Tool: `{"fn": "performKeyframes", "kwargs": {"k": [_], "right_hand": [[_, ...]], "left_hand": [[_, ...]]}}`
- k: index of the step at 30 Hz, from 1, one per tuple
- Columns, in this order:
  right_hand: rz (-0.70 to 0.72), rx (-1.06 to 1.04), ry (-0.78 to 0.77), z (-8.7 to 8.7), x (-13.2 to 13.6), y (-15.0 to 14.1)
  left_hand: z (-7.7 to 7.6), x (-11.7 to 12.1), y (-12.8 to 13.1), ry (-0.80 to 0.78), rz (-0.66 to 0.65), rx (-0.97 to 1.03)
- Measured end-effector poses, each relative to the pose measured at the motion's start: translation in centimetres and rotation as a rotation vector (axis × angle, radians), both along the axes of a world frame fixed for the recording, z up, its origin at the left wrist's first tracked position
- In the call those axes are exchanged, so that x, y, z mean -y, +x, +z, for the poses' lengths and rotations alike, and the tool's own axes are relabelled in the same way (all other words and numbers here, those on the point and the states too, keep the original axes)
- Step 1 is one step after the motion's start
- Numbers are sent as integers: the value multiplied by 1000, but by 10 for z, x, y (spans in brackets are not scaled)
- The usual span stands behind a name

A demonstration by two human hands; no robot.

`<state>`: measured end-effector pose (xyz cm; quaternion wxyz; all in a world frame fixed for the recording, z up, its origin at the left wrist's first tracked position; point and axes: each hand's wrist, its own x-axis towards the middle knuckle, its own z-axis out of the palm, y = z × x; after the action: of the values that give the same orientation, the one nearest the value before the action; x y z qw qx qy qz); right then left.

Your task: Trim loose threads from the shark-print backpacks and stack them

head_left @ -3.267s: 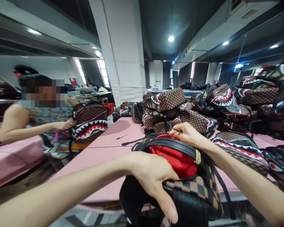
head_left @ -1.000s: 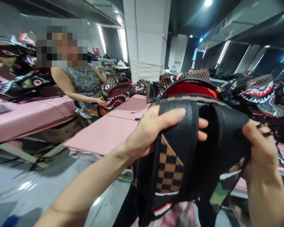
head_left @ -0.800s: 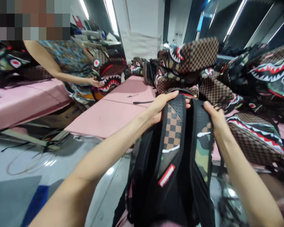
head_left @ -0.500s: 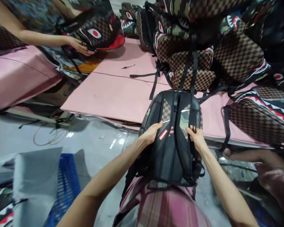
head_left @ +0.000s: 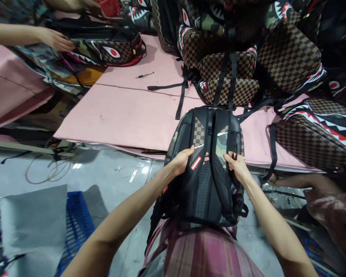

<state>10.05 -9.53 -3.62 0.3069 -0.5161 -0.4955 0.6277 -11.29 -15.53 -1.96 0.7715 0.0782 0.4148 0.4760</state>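
A black backpack (head_left: 202, 196) rests upright against my lap and the table edge, its strap side facing me. Its two shoulder straps carry checkered and camouflage panels, and a small red label (head_left: 195, 163) is on the left one. My left hand (head_left: 185, 159) is wrapped round the left shoulder strap, thumb on top and fingertips showing past its inner edge. My right hand (head_left: 237, 164) pinches the right shoulder strap (head_left: 221, 150) by its outer edge. A small dark pointed tool sticks up from my right fingers, too small to name.
A pink-covered table (head_left: 118, 115) runs ahead, with a pen (head_left: 144, 75) on it. Checkered backpacks (head_left: 288, 57) pile up behind and right. At far left a co-worker's hand (head_left: 56, 39) touches another backpack (head_left: 109, 48). A blue crate (head_left: 76, 227) stands on the floor.
My view has shifted slightly, and both my hands keep their hold on the straps. The co-worker's backpack has gone from raised and tilted to lying on the table.
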Motion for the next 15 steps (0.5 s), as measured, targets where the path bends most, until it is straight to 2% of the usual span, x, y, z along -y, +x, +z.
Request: {"fn": "performKeyframes", "kwargs": {"k": [5, 15], "right_hand": [[26, -21, -39, 1, -4, 2], [35, -23, -54, -7, -8, 2]], "left_hand": [[3, -6, -2, 3, -21, -44], [-8, -8, -2, 44, -26, -41]]}}
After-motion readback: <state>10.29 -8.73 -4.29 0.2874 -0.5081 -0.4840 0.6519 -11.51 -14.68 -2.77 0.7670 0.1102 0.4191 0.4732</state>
